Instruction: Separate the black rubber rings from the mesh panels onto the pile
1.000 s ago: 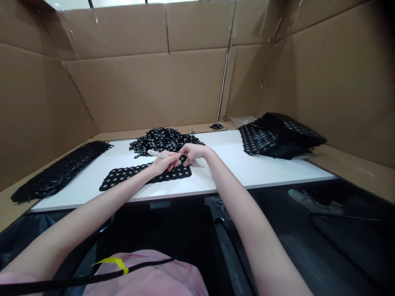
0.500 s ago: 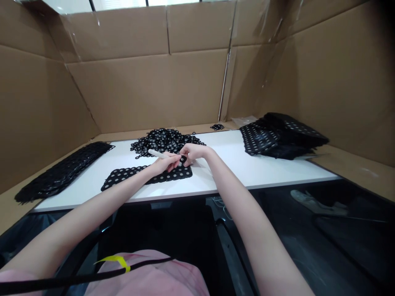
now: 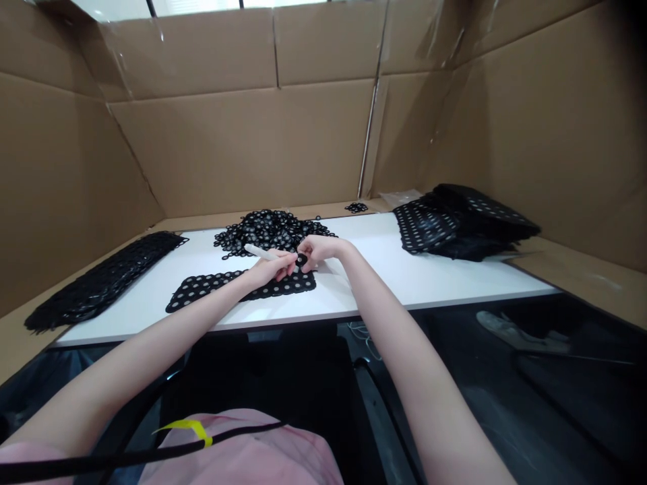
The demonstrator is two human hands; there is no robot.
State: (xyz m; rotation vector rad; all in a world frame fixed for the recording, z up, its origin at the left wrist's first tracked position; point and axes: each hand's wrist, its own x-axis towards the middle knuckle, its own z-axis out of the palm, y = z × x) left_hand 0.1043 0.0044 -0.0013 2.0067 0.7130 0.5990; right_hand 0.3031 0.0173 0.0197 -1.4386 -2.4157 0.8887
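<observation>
My left hand is closed around a white pen, whose back end sticks out up and to the left. Close beside it, my right hand pinches a small black round piece with a pale centre. Both hands' fingertips nearly meet at this piece. Beneath them lies a flat black sheet with rows of pale dots, partly covered by my left hand and forearm. Just behind the hands rises a heap of loose black ring-shaped pieces.
A long black bundle lies along the left side of the white table. Stacked black dotted sheets sit at the right. A small cluster of rings is at the back. Cardboard walls enclose the table.
The small round piece has turned slightly and shows more plainly between the fingertips. Both hands have otherwise barely moved.
</observation>
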